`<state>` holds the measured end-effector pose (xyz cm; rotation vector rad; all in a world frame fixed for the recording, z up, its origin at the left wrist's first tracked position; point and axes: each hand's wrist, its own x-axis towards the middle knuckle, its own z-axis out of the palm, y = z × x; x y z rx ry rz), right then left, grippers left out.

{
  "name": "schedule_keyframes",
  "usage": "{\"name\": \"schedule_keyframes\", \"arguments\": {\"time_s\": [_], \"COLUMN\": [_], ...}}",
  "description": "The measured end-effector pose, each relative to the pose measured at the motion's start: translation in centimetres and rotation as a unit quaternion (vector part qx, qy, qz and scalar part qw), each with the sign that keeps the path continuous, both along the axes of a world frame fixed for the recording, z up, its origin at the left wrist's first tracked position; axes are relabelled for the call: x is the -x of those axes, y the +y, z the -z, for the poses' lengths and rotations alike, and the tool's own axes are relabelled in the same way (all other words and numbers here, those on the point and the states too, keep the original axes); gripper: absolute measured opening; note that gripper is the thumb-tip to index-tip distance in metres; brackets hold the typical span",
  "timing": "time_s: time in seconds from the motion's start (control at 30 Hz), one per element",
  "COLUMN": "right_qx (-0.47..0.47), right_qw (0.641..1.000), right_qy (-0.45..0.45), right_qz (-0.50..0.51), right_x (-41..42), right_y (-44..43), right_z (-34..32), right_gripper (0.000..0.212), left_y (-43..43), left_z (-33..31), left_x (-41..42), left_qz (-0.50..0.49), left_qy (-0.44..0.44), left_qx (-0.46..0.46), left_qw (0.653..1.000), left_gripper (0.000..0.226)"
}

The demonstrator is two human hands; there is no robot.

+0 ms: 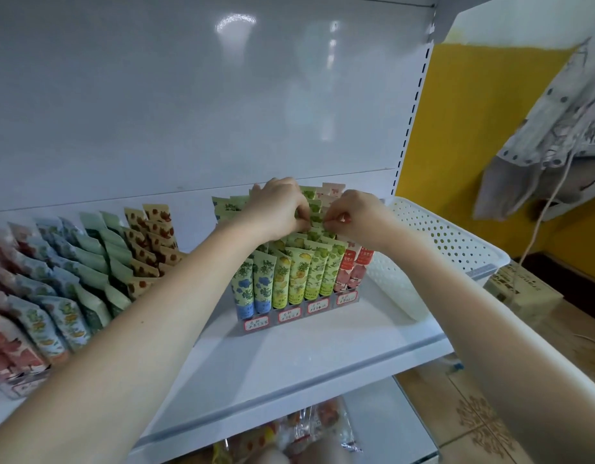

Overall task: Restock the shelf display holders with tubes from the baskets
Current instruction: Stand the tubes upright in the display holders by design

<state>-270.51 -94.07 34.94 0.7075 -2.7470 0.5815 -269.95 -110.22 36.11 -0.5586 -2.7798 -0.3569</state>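
Head view: the display holder (299, 316) at frame centre stands on the shelf (323, 356) with its four labelled lanes packed front to back, so restocking here appears nearly complete; only seating the rear rows seems left. The left grip (279, 209) and right grip (356, 219) (bare hands) each pinch the crimped tops of the green-printed tubes (319, 233) at the holder's rear. Tubes stand crimp up, cap down. The white basket (456, 242) sits just beside, centre right.
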Motion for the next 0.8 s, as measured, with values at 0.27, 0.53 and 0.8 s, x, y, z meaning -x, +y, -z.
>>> {"name": "schedule_keyframes", "arguments": {"time_s": [0.27,0.53,0.8], "right_qx": [0.082,-0.01,-0.016], "right_qw": [0.997,1.0,1.0], "right_qy": [0.006,-0.016,-0.004], "right_qz": [0.009,0.005,-0.003], "right_x": [-1.6,-2.7,-2.6], "right_y": [1.0,0.9,0.5], "right_z": [-0.5,0.2,0.2], "right_gripper": [0.012,0.015,0.016], "left_y": [0.1,0.9,0.9], "left_z": [0.0,0.5,0.3], "left_x": [-1.7,-2.5,-2.2], "left_qz": [0.033,0.03,0.028], "left_qy": [0.008,-0.019,-0.032], "left_qx": [-0.06,-0.007,0.017], "left_qw": [0.998,0.999,0.999], "left_gripper": [0.019,0.016,0.014]}}
